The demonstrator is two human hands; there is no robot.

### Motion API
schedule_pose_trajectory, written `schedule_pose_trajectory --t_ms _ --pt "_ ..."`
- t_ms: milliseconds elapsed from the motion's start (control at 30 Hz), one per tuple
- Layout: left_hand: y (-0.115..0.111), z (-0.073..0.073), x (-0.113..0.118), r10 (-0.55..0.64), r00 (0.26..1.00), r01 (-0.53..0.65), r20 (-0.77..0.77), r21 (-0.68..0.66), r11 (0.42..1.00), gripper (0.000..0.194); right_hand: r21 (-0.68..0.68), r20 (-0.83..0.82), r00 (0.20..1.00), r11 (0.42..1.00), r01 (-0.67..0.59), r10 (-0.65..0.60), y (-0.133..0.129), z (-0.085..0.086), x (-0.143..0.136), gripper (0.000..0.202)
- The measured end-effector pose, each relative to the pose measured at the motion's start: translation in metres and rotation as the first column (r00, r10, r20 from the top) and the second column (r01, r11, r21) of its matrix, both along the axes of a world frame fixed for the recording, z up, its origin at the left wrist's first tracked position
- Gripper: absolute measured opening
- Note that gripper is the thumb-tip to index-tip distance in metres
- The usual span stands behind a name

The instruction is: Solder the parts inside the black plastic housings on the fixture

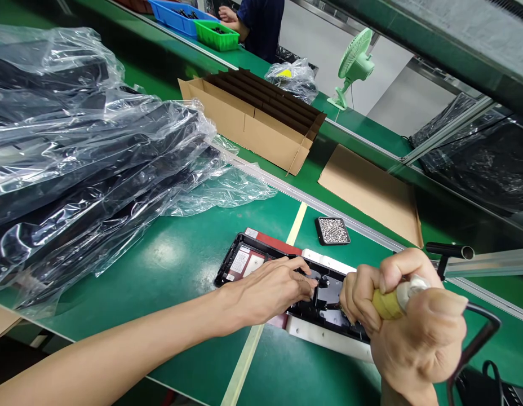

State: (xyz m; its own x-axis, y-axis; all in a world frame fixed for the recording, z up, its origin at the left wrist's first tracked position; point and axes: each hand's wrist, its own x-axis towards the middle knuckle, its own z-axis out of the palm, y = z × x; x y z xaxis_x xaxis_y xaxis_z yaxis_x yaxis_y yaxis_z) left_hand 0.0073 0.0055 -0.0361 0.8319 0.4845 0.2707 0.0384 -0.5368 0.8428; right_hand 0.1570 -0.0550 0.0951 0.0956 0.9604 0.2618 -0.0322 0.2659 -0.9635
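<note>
A long black tray-shaped part [329, 294] lies slantwise in a white and red holder [316, 334] on the green table. My left hand [278, 285] reaches over its middle, fingertips bent together inside it; what they pinch, if anything, is too small to make out. My right hand [413, 321] is wrapped round a yellow and white electric screwdriver [386, 303], held over the right end of the part; its tip is hidden behind my fingers. A black box of small silvery screws [333, 231] sits just behind the part.
Plastic-wrapped black parts [96, 158] pile up at the left. Behind stand a divided cardboard box [253, 127], a flat cardboard sheet [371, 192], a green fan [357, 62] and blue [177, 17] and green [217, 36] bins near another person. A black cable curves at the right.
</note>
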Motion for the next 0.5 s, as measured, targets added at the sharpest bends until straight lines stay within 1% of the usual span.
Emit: schedule_pose_trajectory --t_ms 200,367,500 --pt "-0.0015 -0.0022 0.0007 0.029 0.999 -0.028 0.014 -0.066 0.997 0.012 -0.036 -0.006 1.000 0.999 0.024 -0.025 -0.0001 0.0028 -0.0012 0.039" --pt "-0.0028 -0.0007 0.0008 -0.024 1.000 0.023 -0.014 -0.058 0.998 0.017 -0.023 -0.006 1.000 1.000 0.021 -0.021 0.0005 0.0019 -0.0009 0.040" --pt "-0.0045 -0.0025 0.0010 -0.003 1.000 0.005 0.019 -0.085 0.996 0.015 -0.031 -0.020 0.999 0.999 0.025 -0.026 -0.0006 0.0010 -0.0004 0.040"
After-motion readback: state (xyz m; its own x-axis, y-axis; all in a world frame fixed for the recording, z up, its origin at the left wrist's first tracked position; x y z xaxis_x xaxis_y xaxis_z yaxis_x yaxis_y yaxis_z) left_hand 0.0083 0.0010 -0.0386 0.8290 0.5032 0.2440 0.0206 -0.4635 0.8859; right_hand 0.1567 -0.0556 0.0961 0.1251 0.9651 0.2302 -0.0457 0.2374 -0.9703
